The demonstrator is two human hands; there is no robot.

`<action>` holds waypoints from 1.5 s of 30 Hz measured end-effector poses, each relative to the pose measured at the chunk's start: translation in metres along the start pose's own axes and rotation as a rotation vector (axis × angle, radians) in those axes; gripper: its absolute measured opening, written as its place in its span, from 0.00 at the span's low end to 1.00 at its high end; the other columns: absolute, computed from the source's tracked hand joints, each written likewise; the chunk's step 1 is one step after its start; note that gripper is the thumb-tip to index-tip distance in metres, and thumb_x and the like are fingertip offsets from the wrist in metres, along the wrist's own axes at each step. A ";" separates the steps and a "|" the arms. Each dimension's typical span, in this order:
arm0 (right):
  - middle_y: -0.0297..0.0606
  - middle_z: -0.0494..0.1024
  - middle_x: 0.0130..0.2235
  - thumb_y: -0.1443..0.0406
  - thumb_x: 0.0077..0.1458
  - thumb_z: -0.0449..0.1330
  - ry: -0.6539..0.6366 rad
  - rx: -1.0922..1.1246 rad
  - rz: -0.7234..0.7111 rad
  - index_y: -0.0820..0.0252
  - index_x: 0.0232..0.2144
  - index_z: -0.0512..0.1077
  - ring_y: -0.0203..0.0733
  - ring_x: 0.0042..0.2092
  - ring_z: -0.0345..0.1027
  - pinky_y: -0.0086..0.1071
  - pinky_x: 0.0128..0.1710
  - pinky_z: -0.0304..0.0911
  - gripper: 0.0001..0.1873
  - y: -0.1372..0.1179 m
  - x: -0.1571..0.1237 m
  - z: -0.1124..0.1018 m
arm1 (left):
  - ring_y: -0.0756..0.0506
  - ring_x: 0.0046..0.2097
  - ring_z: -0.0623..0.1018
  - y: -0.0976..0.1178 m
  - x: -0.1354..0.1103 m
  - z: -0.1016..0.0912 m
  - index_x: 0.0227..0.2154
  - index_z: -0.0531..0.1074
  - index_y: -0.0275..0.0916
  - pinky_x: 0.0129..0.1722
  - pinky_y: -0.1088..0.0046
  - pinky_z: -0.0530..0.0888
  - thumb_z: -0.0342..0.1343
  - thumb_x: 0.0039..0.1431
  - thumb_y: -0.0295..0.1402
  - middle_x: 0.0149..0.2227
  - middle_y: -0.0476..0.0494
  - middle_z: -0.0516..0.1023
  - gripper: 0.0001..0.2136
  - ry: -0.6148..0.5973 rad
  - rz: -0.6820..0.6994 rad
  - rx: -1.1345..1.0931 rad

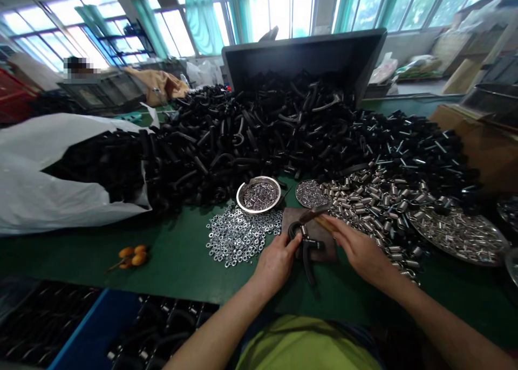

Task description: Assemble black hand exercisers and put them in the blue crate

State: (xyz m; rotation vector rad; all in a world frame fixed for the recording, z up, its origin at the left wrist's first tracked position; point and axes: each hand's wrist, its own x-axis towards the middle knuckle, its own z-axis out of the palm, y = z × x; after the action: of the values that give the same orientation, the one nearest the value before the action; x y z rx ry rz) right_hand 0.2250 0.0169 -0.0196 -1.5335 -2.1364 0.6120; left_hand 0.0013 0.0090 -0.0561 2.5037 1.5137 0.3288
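Observation:
My left hand [275,258] pinches a black hand grip exerciser [308,262] with a small coil spring, pressing it onto a brownish flat block [329,253]. In my right hand [359,249] is a hammer [326,223] with a wooden handle; its dark metal head is just above the top of the exerciser. Whether the head touches it, I cannot tell. Left of the block lies a heap of shiny nuts [234,238]. Behind that stands a round metal bowl [239,196] of small metal pins. A dish of tiny metal parts [309,193] sits just behind the hammer.
Black handles [226,138] are heaped across the back, spilling from a tipped grey bin [376,52]. Springs [376,208] and a tray of metal parts [457,232] lie at right. A white sack [24,170], orange fruits [140,258] and a blue crate edge [87,327] are left.

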 end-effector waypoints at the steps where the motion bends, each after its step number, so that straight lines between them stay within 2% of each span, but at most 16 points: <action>1: 0.40 0.68 0.56 0.65 0.61 0.43 0.000 -0.033 0.018 0.54 0.58 0.59 0.44 0.55 0.63 0.42 0.54 0.59 0.23 0.002 0.007 0.005 | 0.45 0.40 0.71 0.000 0.000 0.000 0.57 0.58 0.48 0.36 0.72 0.70 0.45 0.60 0.26 0.41 0.42 0.69 0.23 0.003 -0.002 0.001; 5: 0.39 0.71 0.53 0.64 0.61 0.45 -0.048 -0.110 0.020 0.52 0.57 0.61 0.46 0.51 0.67 0.42 0.50 0.63 0.22 0.003 0.013 0.011 | 0.46 0.39 0.72 -0.003 -0.001 0.001 0.55 0.62 0.46 0.37 0.72 0.71 0.46 0.59 0.26 0.41 0.43 0.70 0.21 0.014 -0.036 -0.056; 9: 0.40 0.70 0.54 0.64 0.62 0.43 -0.016 -0.106 -0.047 0.53 0.57 0.60 0.45 0.50 0.68 0.40 0.47 0.65 0.23 -0.010 -0.010 0.011 | 0.45 0.41 0.72 -0.008 -0.003 0.007 0.52 0.64 0.39 0.41 0.69 0.71 0.50 0.55 0.27 0.42 0.41 0.71 0.20 0.062 -0.104 -0.147; 14: 0.39 0.74 0.49 0.65 0.61 0.43 -0.101 -0.185 -0.046 0.49 0.57 0.61 0.45 0.45 0.72 0.41 0.44 0.68 0.23 -0.015 -0.034 0.017 | 0.45 0.40 0.72 -0.011 -0.004 0.012 0.52 0.65 0.40 0.41 0.69 0.71 0.51 0.53 0.26 0.41 0.42 0.71 0.21 0.080 -0.116 -0.177; 18: 0.40 0.75 0.47 0.65 0.61 0.44 -0.001 -0.183 -0.075 0.48 0.59 0.57 0.43 0.43 0.72 0.37 0.40 0.68 0.24 -0.002 -0.064 0.015 | 0.45 0.40 0.72 -0.014 -0.002 0.005 0.52 0.67 0.43 0.41 0.67 0.71 0.49 0.55 0.26 0.41 0.41 0.71 0.20 0.088 -0.066 -0.285; 21: 0.40 0.77 0.42 0.68 0.58 0.47 0.057 -0.240 -0.149 0.45 0.60 0.56 0.42 0.40 0.72 0.35 0.37 0.68 0.27 0.019 -0.097 0.017 | 0.46 0.39 0.73 -0.015 0.002 -0.003 0.50 0.69 0.45 0.40 0.67 0.71 0.50 0.56 0.28 0.40 0.43 0.73 0.18 0.087 -0.175 -0.604; 25: 0.40 0.77 0.40 0.73 0.50 0.50 0.057 -0.447 -0.235 0.42 0.55 0.63 0.45 0.37 0.71 0.38 0.34 0.67 0.32 0.049 -0.130 0.027 | 0.47 0.32 0.75 -0.001 0.005 -0.001 0.48 0.71 0.37 0.29 0.69 0.74 0.56 0.54 0.38 0.36 0.41 0.76 0.19 -0.030 -0.513 -1.348; 27: 0.41 0.77 0.41 0.73 0.50 0.51 0.046 -0.505 -0.256 0.44 0.53 0.67 0.47 0.40 0.70 0.41 0.38 0.66 0.29 0.055 -0.132 0.032 | 0.45 0.36 0.76 0.012 0.002 0.004 0.47 0.71 0.37 0.31 0.67 0.76 0.58 0.52 0.38 0.41 0.38 0.76 0.20 -0.040 -0.630 -1.588; 29: 0.42 0.76 0.44 0.72 0.52 0.52 0.063 -0.515 -0.278 0.47 0.49 0.70 0.50 0.45 0.67 0.46 0.44 0.62 0.24 0.054 -0.123 0.031 | 0.43 0.45 0.76 0.027 -0.004 0.008 0.48 0.70 0.39 0.41 0.64 0.76 0.59 0.51 0.36 0.49 0.38 0.74 0.20 -0.015 -0.654 -1.678; 32: 0.43 0.75 0.44 0.71 0.55 0.51 0.114 -0.457 -0.272 0.52 0.46 0.73 0.48 0.48 0.64 0.45 0.48 0.59 0.19 0.043 -0.084 0.022 | 0.42 0.57 0.68 0.045 -0.014 0.005 0.51 0.68 0.42 0.56 0.62 0.65 0.59 0.51 0.34 0.57 0.42 0.67 0.22 -0.040 -0.576 -1.660; 34: 0.44 0.75 0.42 0.71 0.57 0.48 0.129 -0.411 -0.215 0.57 0.43 0.74 0.46 0.46 0.64 0.40 0.47 0.59 0.17 0.037 -0.044 0.013 | 0.41 0.60 0.64 0.051 -0.019 -0.001 0.53 0.67 0.42 0.59 0.61 0.60 0.59 0.52 0.35 0.59 0.42 0.64 0.24 -0.079 -0.550 -1.589; 37: 0.43 0.74 0.40 0.68 0.59 0.48 0.113 -0.461 -0.067 0.59 0.40 0.75 0.45 0.45 0.62 0.37 0.47 0.58 0.15 0.036 0.028 0.005 | 0.42 0.58 0.66 0.047 -0.015 -0.013 0.54 0.65 0.42 0.57 0.62 0.63 0.58 0.53 0.35 0.59 0.41 0.63 0.24 -0.071 -0.473 -1.393; 41: 0.46 0.74 0.38 0.68 0.56 0.52 0.058 -0.520 0.047 0.61 0.35 0.75 0.48 0.46 0.61 0.36 0.44 0.58 0.11 0.049 0.106 0.006 | 0.43 0.52 0.70 0.020 0.021 -0.021 0.48 0.70 0.41 0.50 0.66 0.69 0.55 0.55 0.34 0.52 0.41 0.70 0.17 0.087 -0.249 -0.928; 43: 0.47 0.74 0.38 0.69 0.54 0.54 0.045 -0.517 0.065 0.62 0.33 0.75 0.48 0.45 0.62 0.35 0.42 0.58 0.09 0.057 0.126 0.010 | 0.43 0.49 0.71 0.003 0.052 -0.020 0.45 0.73 0.40 0.49 0.65 0.68 0.54 0.56 0.34 0.46 0.41 0.73 0.14 0.161 -0.182 -0.660; 45: 0.48 0.75 0.37 0.70 0.54 0.54 0.037 -0.506 0.080 0.62 0.31 0.75 0.48 0.45 0.63 0.35 0.41 0.58 0.08 0.063 0.134 0.014 | 0.43 0.47 0.71 -0.012 0.086 -0.015 0.43 0.74 0.39 0.49 0.65 0.67 0.54 0.56 0.33 0.42 0.41 0.74 0.12 0.180 -0.143 -0.404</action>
State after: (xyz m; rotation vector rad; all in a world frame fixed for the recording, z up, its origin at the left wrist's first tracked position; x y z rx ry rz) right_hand 0.2254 0.1617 -0.0550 -1.8724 -2.3237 0.0571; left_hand 0.0257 0.0920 -0.0371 2.0869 1.4996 0.7689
